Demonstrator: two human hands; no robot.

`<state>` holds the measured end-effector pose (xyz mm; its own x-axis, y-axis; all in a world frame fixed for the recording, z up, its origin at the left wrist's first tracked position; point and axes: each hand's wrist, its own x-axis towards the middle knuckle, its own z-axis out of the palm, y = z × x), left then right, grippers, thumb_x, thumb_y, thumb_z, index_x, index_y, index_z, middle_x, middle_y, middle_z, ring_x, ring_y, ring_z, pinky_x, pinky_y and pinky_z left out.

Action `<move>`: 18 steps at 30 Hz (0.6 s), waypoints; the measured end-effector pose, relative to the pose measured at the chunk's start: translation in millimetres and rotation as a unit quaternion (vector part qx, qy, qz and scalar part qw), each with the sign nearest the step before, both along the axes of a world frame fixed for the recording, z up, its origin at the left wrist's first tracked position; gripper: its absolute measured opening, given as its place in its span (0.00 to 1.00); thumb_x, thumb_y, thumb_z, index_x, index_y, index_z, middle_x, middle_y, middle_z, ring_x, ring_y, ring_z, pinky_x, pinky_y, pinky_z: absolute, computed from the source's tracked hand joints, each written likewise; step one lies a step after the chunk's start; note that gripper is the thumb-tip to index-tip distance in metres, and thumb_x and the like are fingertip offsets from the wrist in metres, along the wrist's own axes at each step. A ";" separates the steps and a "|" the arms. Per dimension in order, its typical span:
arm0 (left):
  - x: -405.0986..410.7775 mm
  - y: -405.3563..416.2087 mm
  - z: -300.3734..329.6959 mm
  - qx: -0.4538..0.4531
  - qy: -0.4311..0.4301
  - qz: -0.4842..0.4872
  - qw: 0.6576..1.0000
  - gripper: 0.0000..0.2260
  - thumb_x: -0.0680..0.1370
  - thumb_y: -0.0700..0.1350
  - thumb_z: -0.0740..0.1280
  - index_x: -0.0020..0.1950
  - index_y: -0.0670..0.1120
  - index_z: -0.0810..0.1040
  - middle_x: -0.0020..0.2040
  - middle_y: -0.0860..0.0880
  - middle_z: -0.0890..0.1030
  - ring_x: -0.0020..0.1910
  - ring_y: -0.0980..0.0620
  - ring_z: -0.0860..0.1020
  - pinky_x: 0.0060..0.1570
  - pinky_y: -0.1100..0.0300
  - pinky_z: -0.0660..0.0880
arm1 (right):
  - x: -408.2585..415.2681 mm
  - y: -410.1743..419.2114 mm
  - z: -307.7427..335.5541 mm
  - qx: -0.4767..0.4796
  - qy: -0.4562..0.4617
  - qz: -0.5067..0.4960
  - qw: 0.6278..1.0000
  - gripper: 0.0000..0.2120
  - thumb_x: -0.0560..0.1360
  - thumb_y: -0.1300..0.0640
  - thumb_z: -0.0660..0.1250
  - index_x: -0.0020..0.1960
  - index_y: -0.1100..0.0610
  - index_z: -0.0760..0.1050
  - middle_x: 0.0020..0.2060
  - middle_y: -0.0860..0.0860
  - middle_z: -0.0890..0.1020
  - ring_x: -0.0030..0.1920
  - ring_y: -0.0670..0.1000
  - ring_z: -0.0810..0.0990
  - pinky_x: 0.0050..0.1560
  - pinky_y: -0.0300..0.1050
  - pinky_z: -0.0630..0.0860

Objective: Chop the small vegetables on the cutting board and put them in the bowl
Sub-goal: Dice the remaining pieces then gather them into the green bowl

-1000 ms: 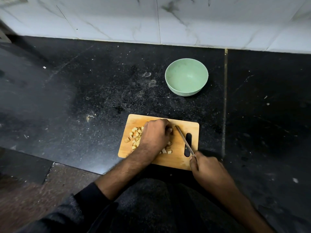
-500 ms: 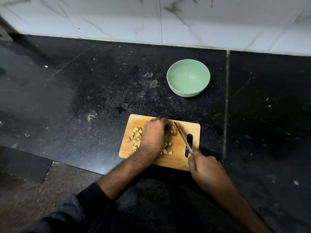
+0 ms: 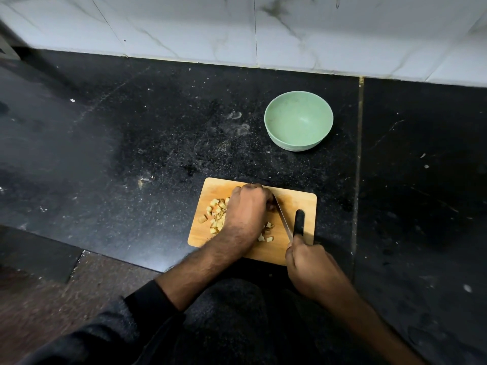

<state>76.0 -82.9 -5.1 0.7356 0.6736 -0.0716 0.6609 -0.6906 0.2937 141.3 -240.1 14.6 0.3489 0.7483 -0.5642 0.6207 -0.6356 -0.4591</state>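
Note:
A small wooden cutting board point(image 3: 303, 201) lies on the black counter near its front edge. Pale chopped vegetable pieces point(image 3: 216, 216) are heaped on its left half, with a few more point(image 3: 266, 234) below my left hand. My left hand point(image 3: 247, 212) is curled over the board's middle, pinning a small vegetable that its fingers mostly hide. My right hand point(image 3: 308, 267) grips a knife point(image 3: 283, 219) whose blade points up-left and meets the fingertips of my left hand. An empty pale green bowl point(image 3: 298, 121) stands beyond the board, to the upper right.
The black stone counter point(image 3: 131, 154) is speckled with crumbs and smears. A white marble-patterned wall point(image 3: 237, 27) runs along the back. A seam point(image 3: 358, 167) splits the counter right of the board. The counter's front edge drops to a brown floor point(image 3: 39, 299) at lower left.
The knife blade has moved left against my left hand's fingertips, and my right hand has shifted a little toward the board. The camera view drifted slightly.

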 end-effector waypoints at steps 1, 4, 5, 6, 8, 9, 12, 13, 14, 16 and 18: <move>0.6 0.8 0.7 0.003 0.006 -0.009 1.000 0.09 0.76 0.40 0.68 0.50 0.51 0.85 0.46 0.50 0.83 0.46 0.49 0.79 0.52 0.55 0.73 | -1.0 1.5 -1.4 -0.008 0.001 0.000 1.000 0.16 0.85 0.51 0.50 0.68 0.57 0.65 0.40 0.50 0.77 0.37 0.48 0.78 0.37 0.43 0.71; 0.7 3.6 1.9 -0.008 0.009 -0.018 1.000 0.08 0.76 0.40 0.67 0.50 0.50 0.84 0.47 0.50 0.82 0.48 0.48 0.79 0.53 0.55 0.71 | -4.3 5.8 -2.8 -0.043 0.000 0.003 0.999 0.15 0.84 0.53 0.52 0.68 0.57 0.64 0.44 0.53 0.79 0.41 0.51 0.79 0.40 0.47 0.75; 0.6 4.1 2.1 -0.013 0.008 -0.019 1.000 0.09 0.76 0.40 0.67 0.49 0.50 0.84 0.47 0.50 0.82 0.48 0.48 0.79 0.53 0.55 0.71 | -5.6 6.4 -2.8 -0.050 -0.003 0.000 0.999 0.14 0.83 0.54 0.52 0.66 0.57 0.64 0.45 0.54 0.80 0.43 0.53 0.80 0.43 0.52 0.78; 0.5 4.1 2.6 -0.015 0.006 -0.020 1.000 0.09 0.75 0.39 0.67 0.49 0.51 0.85 0.47 0.51 0.82 0.48 0.48 0.79 0.53 0.55 0.71 | -7.1 6.9 -2.4 -0.053 -0.009 -0.004 0.999 0.13 0.83 0.54 0.51 0.65 0.57 0.64 0.46 0.55 0.80 0.45 0.55 0.81 0.46 0.54 0.79; 0.3 5.0 3.3 -0.023 -0.004 -0.018 1.000 0.11 0.74 0.37 0.68 0.49 0.50 0.85 0.47 0.51 0.82 0.48 0.48 0.79 0.53 0.54 0.74 | -11.0 7.4 0.0 -0.055 -0.023 -0.011 0.998 0.12 0.83 0.56 0.51 0.64 0.57 0.64 0.47 0.56 0.81 0.48 0.56 0.81 0.46 0.54 0.78; 0.6 6.0 3.6 -0.029 -0.009 -0.016 0.999 0.12 0.74 0.36 0.67 0.49 0.50 0.85 0.47 0.50 0.83 0.48 0.48 0.79 0.53 0.54 0.75 | -12.2 7.8 0.8 -0.054 -0.030 -0.012 0.998 0.12 0.83 0.56 0.51 0.64 0.58 0.64 0.48 0.56 0.81 0.49 0.57 0.81 0.46 0.53 0.77; 2.2 8.3 5.1 -0.035 -0.011 -0.012 0.999 0.12 0.74 0.34 0.68 0.50 0.49 0.85 0.48 0.49 0.84 0.49 0.47 0.80 0.54 0.53 0.75 | -12.1 10.2 2.0 -0.056 -0.044 -0.011 0.997 0.11 0.83 0.58 0.51 0.64 0.57 0.64 0.50 0.56 0.80 0.50 0.57 0.80 0.44 0.51 0.72; 2.8 8.8 5.0 -0.034 -0.008 -0.015 0.999 0.12 0.74 0.34 0.68 0.50 0.49 0.85 0.48 0.49 0.84 0.49 0.47 0.80 0.54 0.53 0.76 | -11.2 12.3 2.6 -0.061 -0.046 -0.010 0.997 0.12 0.83 0.58 0.51 0.65 0.56 0.64 0.50 0.56 0.80 0.50 0.56 0.80 0.44 0.51 0.72; 3.0 9.5 4.2 -0.033 -0.007 -0.019 0.999 0.12 0.74 0.34 0.69 0.50 0.49 0.85 0.48 0.49 0.84 0.48 0.48 0.80 0.54 0.53 0.76 | -9.6 15.2 3.3 -0.066 -0.045 -0.012 0.997 0.12 0.83 0.58 0.51 0.66 0.56 0.64 0.50 0.55 0.80 0.50 0.55 0.80 0.45 0.51 0.73; 2.9 9.3 2.9 -0.038 -0.011 -0.017 0.999 0.11 0.74 0.35 0.70 0.49 0.50 0.86 0.48 0.50 0.84 0.47 0.49 0.81 0.53 0.53 0.77 | -6.3 19.4 3.2 -0.064 -0.046 -0.021 0.997 0.13 0.83 0.56 0.52 0.67 0.54 0.64 0.49 0.54 0.79 0.49 0.54 0.80 0.48 0.52 0.77; 2.0 8.9 2.8 -0.046 -0.017 -0.005 0.999 0.11 0.74 0.36 0.71 0.49 0.51 0.86 0.47 0.51 0.84 0.46 0.49 0.81 0.53 0.53 0.77 | -4.8 20.6 2.7 -0.048 -0.050 -0.025 0.997 0.12 0.84 0.55 0.51 0.66 0.54 0.65 0.47 0.53 0.79 0.47 0.53 0.80 0.47 0.53 0.78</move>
<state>78.0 -74.0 -2.3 0.7449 0.6584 -0.1077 0.6430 -0.6655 0.3790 136.5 -219.6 17.3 0.4422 0.6731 -0.5928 0.6270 -0.7046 -0.3323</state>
